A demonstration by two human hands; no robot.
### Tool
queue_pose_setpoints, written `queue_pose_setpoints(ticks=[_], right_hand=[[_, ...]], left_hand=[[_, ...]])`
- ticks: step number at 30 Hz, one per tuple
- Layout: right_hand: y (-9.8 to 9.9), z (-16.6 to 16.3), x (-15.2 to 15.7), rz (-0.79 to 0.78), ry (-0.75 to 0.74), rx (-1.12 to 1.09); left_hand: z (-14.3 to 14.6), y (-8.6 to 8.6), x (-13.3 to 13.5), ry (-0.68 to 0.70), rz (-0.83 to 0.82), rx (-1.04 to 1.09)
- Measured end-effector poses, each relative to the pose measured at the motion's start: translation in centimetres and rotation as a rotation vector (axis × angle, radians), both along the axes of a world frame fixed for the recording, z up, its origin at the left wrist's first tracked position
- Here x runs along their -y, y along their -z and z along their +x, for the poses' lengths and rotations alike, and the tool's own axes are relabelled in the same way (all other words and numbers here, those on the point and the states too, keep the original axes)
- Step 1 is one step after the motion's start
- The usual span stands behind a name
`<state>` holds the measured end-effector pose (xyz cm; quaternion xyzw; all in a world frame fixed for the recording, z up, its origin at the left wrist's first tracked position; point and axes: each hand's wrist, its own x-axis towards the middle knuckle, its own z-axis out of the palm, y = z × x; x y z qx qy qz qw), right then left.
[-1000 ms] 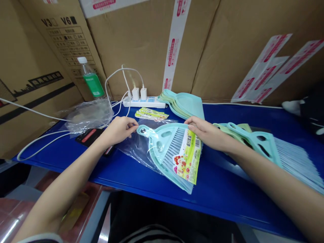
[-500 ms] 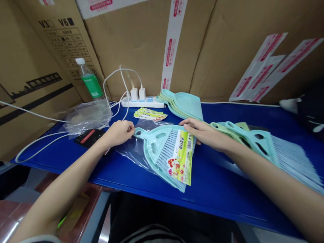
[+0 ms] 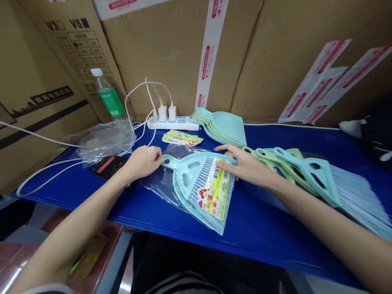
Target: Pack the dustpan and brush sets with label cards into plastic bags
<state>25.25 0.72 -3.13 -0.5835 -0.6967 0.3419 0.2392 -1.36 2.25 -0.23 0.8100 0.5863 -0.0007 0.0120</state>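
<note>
One set together at centre of worktop [image 3: 147,218]: light-blue dustpan [image 3: 185,198], matching brush [image 3: 200,177] nested on it, ring handle toward the left hand [image 3: 147,161], bristles fanned toward the front edge. A yellow-green printed card [image 3: 214,192] lies over the bristles, so pan, brush and card appear united; judged done to that point. Clear plastic film [image 3: 159,192] spreads at the handle end; cannot tell whether it lies under the set or wraps part of it, so bagging reads as unfinished. Left hand curled narrow just beside the handle tip; what it pinches, if anything, is hidden. Right hand [image 3: 245,165] loosely parted, thumb over the card's upper end, fingers out past the pan rim; no firm grip visible. Parts not combined: stacked dustpans [image 3: 228,124], blue and green, behind the set; spare cards [image 3: 182,139] in front of the power strip [image 3: 183,125]; loose brushes [image 3: 355,192] overlapping at right. Crumpled clear plastic [image 3: 105,139] lies at left, near the phone [image 3: 105,166]; contents, if any, unclear. Number of sets outstanding: not countable, stacks overlap
</note>
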Motion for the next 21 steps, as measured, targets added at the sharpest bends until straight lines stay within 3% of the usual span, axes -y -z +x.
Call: queue_pose_setpoints(ticks=[2,9,14,21], right_hand=[[-0.2,-0.3,0.1,-0.008,0.024,-0.014],[-1.3,-0.7,0.2,-0.357,0.156,-0.351],[-1.2,0.0,-0.1,-0.421,0.143,-0.537],[-0.7,0.8,-0.6,-0.437,0.085,-0.561]], left_hand=[[0.1,0.0,0.0,0.004,0.013,-0.038],[0.4,0.1,-0.1,0.024,0.059,-0.184],[0.3,0.1,-0.1,0.027,0.062,-0.253],[0.2,0.1,-0.1,0.022,0.067,-0.321]])
